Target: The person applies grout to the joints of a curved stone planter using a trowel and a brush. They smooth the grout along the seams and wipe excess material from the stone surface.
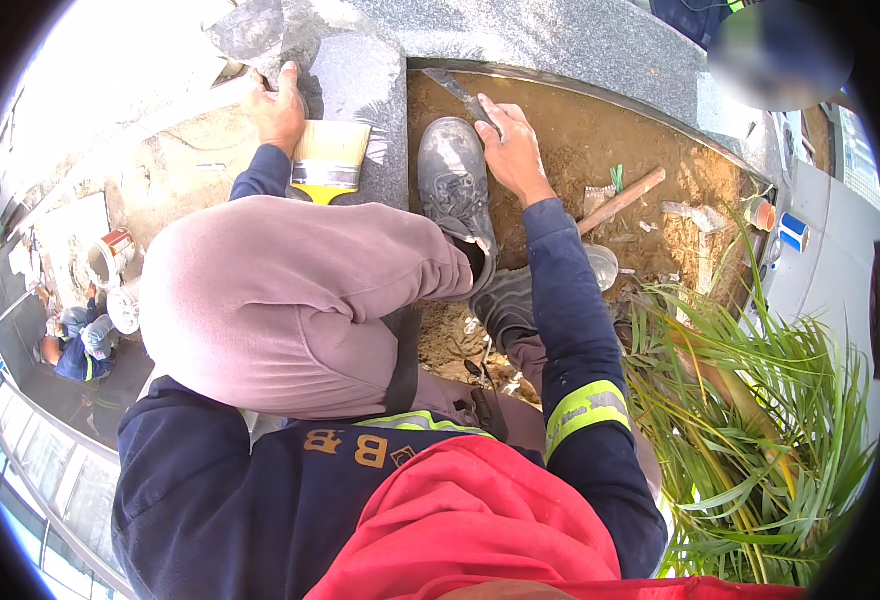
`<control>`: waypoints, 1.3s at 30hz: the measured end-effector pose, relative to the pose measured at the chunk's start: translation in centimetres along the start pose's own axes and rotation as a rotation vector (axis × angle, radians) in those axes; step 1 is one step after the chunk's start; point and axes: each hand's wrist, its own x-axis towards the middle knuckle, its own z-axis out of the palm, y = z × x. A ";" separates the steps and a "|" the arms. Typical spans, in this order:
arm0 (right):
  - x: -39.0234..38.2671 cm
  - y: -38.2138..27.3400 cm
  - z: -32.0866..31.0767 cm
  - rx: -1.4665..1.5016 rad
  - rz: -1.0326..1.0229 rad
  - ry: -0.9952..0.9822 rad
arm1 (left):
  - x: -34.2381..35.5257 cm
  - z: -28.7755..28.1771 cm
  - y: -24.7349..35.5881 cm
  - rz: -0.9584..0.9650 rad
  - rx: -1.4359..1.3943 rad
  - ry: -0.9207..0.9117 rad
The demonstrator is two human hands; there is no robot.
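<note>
Scraper [460, 95], narrow-bladed, dark: held in the person's right hand [513, 150], fingers wrapped round the handle, blade pointing up and left toward the inner edge of the granite curb [550, 40], over bare soil [585, 110]. Left hand [280, 118]: thumb and forefinger spread apart, at the far side of the granite from the soil; whether its hidden fingers grip anything cannot be told. Flat paintbrush [330, 152], pale bristles, yellow handle: lying on the granite between left hand and bent knee [360, 245], handle partly hidden by the knee. Work shoe [455, 165], grey, dusty: on the soil, just below the blade. Wooden stick [623, 200]: on the soil, right of the right sleeve. Palm fronds [760, 430]: lower right. Risks, as judged: a blade skidding off the curb could scratch the stone or strike the shoe; a shifting left hand or knee could knock the paintbrush into dirt, fouling its bristles; loose soil underfoot could upset balance.
</note>
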 end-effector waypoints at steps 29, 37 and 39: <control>-3.8 8.5 -5.4 0.122 0.165 0.244 | 0.7 -0.9 -0.5 0.017 -0.088 -0.049; -5.9 -0.3 -9.3 0.584 0.078 0.627 | 0.2 -2.3 6.8 -0.161 -0.448 -0.287; -5.8 -3.5 -8.6 0.936 0.085 0.567 | -1.6 -1.8 10.2 -0.094 -0.482 -0.350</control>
